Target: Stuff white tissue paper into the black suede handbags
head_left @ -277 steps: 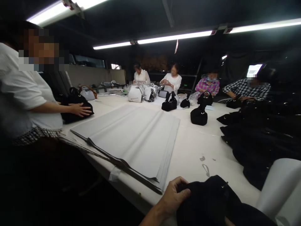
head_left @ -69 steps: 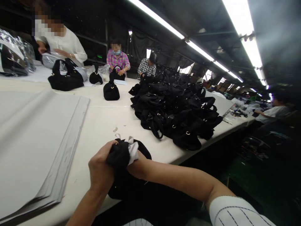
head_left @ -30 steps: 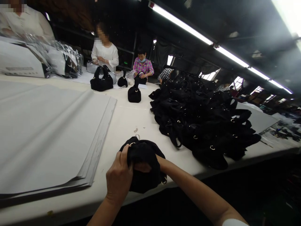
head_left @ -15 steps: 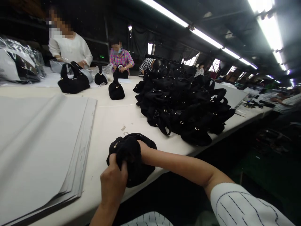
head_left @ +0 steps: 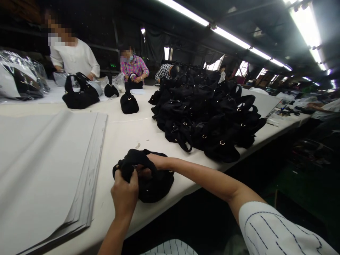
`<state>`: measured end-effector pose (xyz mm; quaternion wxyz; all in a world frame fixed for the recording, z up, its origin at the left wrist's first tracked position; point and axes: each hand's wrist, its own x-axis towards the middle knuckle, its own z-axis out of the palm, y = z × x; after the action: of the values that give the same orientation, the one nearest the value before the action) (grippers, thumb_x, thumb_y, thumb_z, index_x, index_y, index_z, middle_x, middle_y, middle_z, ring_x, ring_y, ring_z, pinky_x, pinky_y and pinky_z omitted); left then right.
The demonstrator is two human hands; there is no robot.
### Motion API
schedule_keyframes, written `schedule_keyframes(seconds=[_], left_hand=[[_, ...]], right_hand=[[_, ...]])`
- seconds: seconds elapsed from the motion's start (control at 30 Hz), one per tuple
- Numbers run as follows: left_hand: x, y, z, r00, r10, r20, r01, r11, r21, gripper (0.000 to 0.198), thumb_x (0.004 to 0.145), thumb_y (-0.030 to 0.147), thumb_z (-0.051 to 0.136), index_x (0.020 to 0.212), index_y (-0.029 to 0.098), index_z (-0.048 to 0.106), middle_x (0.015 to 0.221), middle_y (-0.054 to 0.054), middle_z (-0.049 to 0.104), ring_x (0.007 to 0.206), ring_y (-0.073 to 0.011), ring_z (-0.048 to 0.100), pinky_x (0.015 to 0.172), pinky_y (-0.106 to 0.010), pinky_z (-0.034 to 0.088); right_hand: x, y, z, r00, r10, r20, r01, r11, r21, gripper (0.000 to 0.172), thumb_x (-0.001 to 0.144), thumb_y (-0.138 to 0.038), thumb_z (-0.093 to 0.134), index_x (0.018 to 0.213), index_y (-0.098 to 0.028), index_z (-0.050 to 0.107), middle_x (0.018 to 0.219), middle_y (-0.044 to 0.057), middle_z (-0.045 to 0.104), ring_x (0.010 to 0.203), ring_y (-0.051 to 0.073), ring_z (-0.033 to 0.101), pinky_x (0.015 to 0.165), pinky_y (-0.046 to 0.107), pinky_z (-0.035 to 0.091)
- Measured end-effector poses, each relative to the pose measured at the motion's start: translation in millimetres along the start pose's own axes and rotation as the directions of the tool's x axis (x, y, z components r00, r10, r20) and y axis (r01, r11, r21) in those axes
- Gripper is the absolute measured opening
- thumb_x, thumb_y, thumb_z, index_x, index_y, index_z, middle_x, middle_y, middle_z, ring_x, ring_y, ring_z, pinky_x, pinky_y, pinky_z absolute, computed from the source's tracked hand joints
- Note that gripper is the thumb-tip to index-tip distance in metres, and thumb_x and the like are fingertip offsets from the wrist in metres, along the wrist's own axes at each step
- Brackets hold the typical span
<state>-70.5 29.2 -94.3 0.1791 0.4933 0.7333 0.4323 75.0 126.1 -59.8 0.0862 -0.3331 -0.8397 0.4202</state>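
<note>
A black handbag (head_left: 156, 187) with small gold rings lies near the front edge of the table. My left hand (head_left: 124, 189) is closed on the left side of its rim, thumb and fingers pinching the fabric. Through the opening, under the looped handle (head_left: 143, 157), reaches my right hand (head_left: 157, 162). Its fingers are mostly hidden inside the bag, so their grip does not show.
To the left lies a stack of large white sheets (head_left: 47, 170). A big heap of black handbags (head_left: 207, 109) rises at the right, and single bags (head_left: 129, 102) stand farther back. Across the table (head_left: 127, 131), several co-workers handle bags; one wears a white top (head_left: 77, 58).
Both hands and the handbag have shifted slightly left. The handle now arches up over my right hand, and the opening shows more than before.
</note>
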Motion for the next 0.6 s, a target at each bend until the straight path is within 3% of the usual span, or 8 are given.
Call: schedule_keyframes(seconds=[0.1,0.17,0.23,0.3,0.37,0.43,0.53,0.6], left_hand=[[13,-13,-13.0,0.997,-0.07,0.019,0.071,0.996,-0.054,0.04,0.076,0.053,0.063,0.097,0.02,0.062,0.077,-0.004,0.065,0.072,-0.0246,0.062,0.063,-0.033,0.045],[17,-19,-22.4,0.989,-0.143,0.025,0.145,0.984,-0.106,0.043,0.071,0.053,0.067,0.096,0.018,0.064,0.07,-0.001,0.062,0.066,-0.0223,0.06,0.06,-0.033,0.045],[16,-21,-29.0,0.977,-0.214,0.0,0.212,0.965,-0.156,0.044,0.071,0.051,0.068,0.1,0.018,0.065,0.076,-0.003,0.064,0.072,-0.0233,0.062,0.065,-0.036,0.05],[10,-18,-29.9,0.964,-0.262,-0.035,0.249,0.944,-0.216,0.045,0.075,0.05,0.065,0.105,0.017,0.064,0.088,-0.007,0.067,0.084,-0.0255,0.064,0.072,-0.039,0.055],[-4,-12,-24.6,0.956,-0.289,-0.047,0.261,0.913,-0.314,0.047,0.077,0.051,0.062,0.11,0.017,0.059,0.1,-0.009,0.067,0.09,-0.0259,0.066,0.073,-0.04,0.059],[-24,-5,-16.4,0.947,-0.321,-0.021,0.28,0.854,-0.439,0.047,0.077,0.051,0.063,0.11,0.017,0.055,0.105,-0.009,0.066,0.091,-0.0249,0.068,0.073,-0.039,0.062],[-60,-1,-13.4,0.928,-0.341,0.15,0.37,0.799,-0.474,0.045,0.075,0.051,0.069,0.104,0.019,0.055,0.098,-0.006,0.07,0.086,-0.0244,0.072,0.074,-0.037,0.063],[-75,-8,-25.9,0.911,-0.26,0.319,0.372,0.853,-0.366,0.046,0.075,0.058,0.066,0.1,0.021,0.056,0.084,-0.005,0.072,0.075,-0.025,0.072,0.063,-0.035,0.062]], right_hand=[[0,-6,-14,0.993,-0.09,0.076,0.079,0.989,0.127,0.026,0.077,0.001,0.062,0.099,-0.011,0.07,0.092,0.003,0.072,0.094,0.017,0.067,0.086,0.024,0.05],[-10,-11,-20,0.978,-0.187,-0.089,0.201,0.963,0.179,0.033,0.081,0.003,0.054,0.107,-0.011,0.069,0.104,0.005,0.072,0.102,0.016,0.066,0.093,0.024,0.048],[-30,-18,-21,0.903,-0.247,-0.352,0.288,0.955,0.069,0.035,0.081,0.003,0.049,0.104,-0.012,0.071,0.105,0.006,0.071,0.101,0.015,0.066,0.094,0.026,0.049],[-55,-25,-12,0.788,-0.263,-0.557,0.287,0.957,-0.045,0.031,0.079,0.002,0.049,0.09,-0.014,0.073,0.097,0.004,0.071,0.091,0.015,0.067,0.086,0.026,0.052],[-79,-30,5,0.713,-0.246,-0.657,0.277,0.959,-0.059,0.027,0.077,0.001,0.049,0.075,-0.015,0.071,0.086,0.002,0.069,0.078,0.013,0.065,0.073,0.024,0.053],[-96,-32,28,0.67,-0.225,-0.707,0.272,0.961,-0.048,0.028,0.076,0.001,0.048,0.069,-0.016,0.069,0.08,0.002,0.068,0.07,0.012,0.064,0.066,0.022,0.052],[-103,-27,58,0.629,-0.276,-0.727,0.256,0.956,-0.142,0.031,0.076,0.001,0.047,0.088,-0.012,0.072,0.095,0.007,0.072,0.087,0.015,0.067,0.081,0.025,0.054],[-98,-18,67,0.657,-0.305,-0.69,0.212,0.952,-0.219,0.033,0.082,-0.003,0.048,0.106,-0.01,0.07,0.11,0.01,0.071,0.102,0.017,0.065,0.095,0.028,0.051]])
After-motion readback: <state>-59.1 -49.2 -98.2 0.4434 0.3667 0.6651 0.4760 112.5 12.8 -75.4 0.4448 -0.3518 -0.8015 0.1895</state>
